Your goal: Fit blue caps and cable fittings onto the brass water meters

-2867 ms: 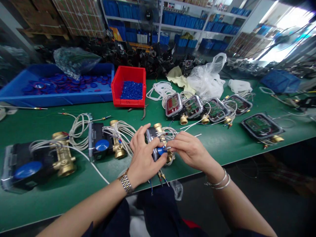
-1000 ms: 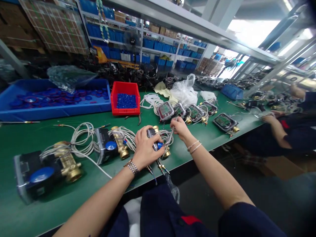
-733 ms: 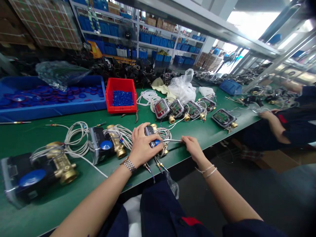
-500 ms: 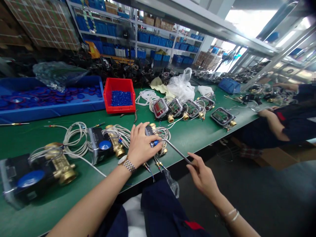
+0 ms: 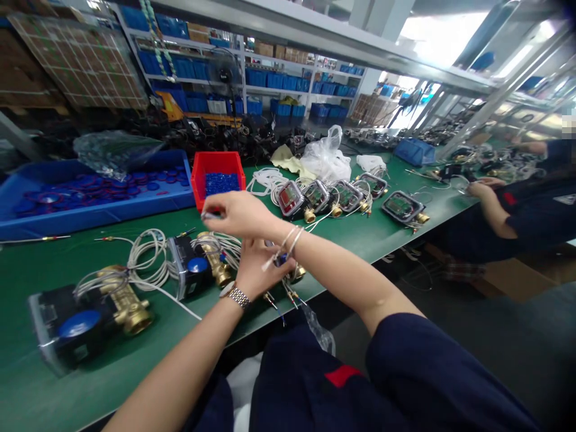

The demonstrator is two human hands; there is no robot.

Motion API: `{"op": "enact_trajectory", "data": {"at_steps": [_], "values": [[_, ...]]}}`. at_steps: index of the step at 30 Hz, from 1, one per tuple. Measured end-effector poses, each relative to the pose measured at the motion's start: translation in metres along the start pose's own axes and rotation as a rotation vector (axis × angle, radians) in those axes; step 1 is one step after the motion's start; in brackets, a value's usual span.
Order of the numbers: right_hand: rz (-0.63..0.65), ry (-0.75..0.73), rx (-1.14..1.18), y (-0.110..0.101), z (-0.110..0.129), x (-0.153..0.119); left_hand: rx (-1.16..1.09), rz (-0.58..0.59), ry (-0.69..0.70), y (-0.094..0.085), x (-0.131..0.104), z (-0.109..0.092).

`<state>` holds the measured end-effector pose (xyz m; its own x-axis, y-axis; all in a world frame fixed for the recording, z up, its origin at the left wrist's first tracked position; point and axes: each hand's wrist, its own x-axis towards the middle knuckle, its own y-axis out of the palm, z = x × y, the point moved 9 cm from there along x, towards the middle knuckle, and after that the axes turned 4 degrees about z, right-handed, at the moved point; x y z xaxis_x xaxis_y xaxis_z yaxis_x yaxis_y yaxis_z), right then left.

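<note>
My left hand, with a steel watch at the wrist, wraps over a meter whose blue round cap shows by the thumb. My right hand crosses above it, fingers pinched around a small grey piece I cannot make out; it hides much of the held meter. Thin wire ends stick out below the left hand. To the left stand a black meter with brass pipe body and coiled grey cable, and a larger-looking meter of the same kind.
A red bin of small blue parts and a blue tray of blue discs stand behind. Several clear-lidded meters line the bench to the right. A co-worker's arm is at the far right.
My right hand has swung from the bench's front right, by a grey cable-like strand, leftward over my left hand. My left hand stays on the meter. The view has shifted slightly.
</note>
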<state>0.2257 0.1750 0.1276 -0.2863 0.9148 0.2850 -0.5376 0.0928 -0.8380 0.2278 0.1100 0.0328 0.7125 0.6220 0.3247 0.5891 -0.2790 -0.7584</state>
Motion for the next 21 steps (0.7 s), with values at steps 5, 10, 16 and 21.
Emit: {"op": "enact_trajectory", "data": {"at_steps": [5, 10, 16, 21], "values": [[-0.103, 0.582, 0.071, -0.019, -0.153, -0.025, 0.004, 0.037, 0.122, -0.001, 0.001, -0.006], [-0.236, 0.836, 0.058, -0.038, -0.208, -0.156, -0.017, 0.093, 0.163, -0.001, 0.0, -0.01], [-0.356, 0.896, -0.015, -0.014, -0.146, -0.306, -0.026, 0.052, 0.135, 0.0, 0.002, -0.008], [-0.429, 0.134, -0.29, 0.0, 0.009, -0.327, -0.004, 0.026, 0.127, 0.003, 0.003, -0.008]]}}
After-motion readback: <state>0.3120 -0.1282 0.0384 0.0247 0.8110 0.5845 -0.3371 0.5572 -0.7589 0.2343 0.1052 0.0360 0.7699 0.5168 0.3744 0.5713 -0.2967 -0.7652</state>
